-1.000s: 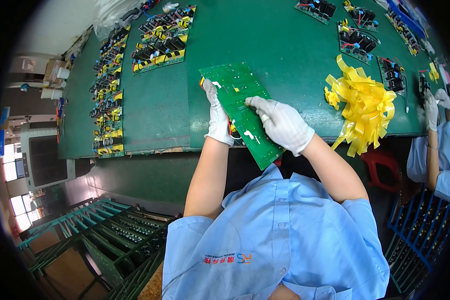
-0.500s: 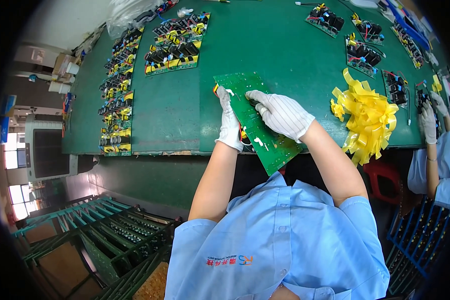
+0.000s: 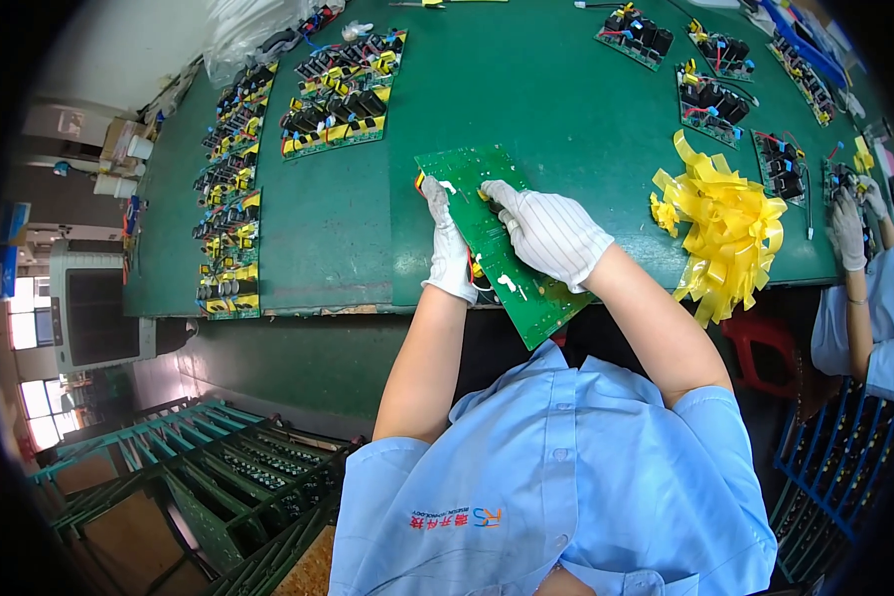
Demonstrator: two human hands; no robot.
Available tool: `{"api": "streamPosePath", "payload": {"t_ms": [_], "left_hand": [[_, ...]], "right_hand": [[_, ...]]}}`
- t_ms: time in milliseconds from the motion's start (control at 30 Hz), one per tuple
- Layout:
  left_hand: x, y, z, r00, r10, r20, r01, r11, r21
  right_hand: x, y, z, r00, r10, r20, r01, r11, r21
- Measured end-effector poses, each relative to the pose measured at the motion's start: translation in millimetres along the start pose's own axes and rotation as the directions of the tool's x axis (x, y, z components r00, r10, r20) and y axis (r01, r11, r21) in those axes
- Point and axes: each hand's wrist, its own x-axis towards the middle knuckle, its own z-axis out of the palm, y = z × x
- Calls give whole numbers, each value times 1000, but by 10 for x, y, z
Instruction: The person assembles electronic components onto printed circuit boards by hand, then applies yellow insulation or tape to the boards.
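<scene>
A green circuit board is tilted over the table's near edge, its flat side with white patches facing up. Along its left edge my gloved left hand grips it, thumb on top. Red, yellow and black parts peek out underneath beside that hand. My gloved right hand rests on the board's upper right part, fingertips pinched together against the surface. Whatever is between those fingertips is hidden or too small to make out. To the right lies a heap of yellow tape strips, partly hanging over the edge.
Populated circuit boards stand in a column at the left, with more boards beside them. Several others sit at the far right. A co-worker's gloved hands handle a board there. Green racks stand low left, a red stool low right.
The view has shifted slightly. Both hands keep their hold on the board, and my right fingertips have moved only a little across its surface.
</scene>
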Motion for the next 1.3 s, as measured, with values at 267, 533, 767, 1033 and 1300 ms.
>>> {"api": "streamPosePath", "payload": {"t_ms": [267, 533, 767, 1033, 1300], "left_hand": [[18, -20, -8, 998, 44, -33, -43, 999, 24], [-66, -20, 118, 990, 127, -66, -115, 979, 168], [-102, 31, 72, 996, 42, -84, -37, 997, 60], [-152, 32, 179, 986, 163, -46, -156, 980, 120], [-455, 583, 85, 892, 445, 85, -450, 892, 50]], "right_hand": [[38, 116, 122, 996, -5, -87, 9, 999, 47], [-295, 478, -190, 960, 41, -276, 23, 974, 225], [-1079, 695, -514, 774, 353, -525, -550, 785, -284], [-1109, 1077, -434, 868, 404, -287, -496, 723, -482], [-1386, 741, -453, 826, 472, -309, -499, 866, -11]]}}
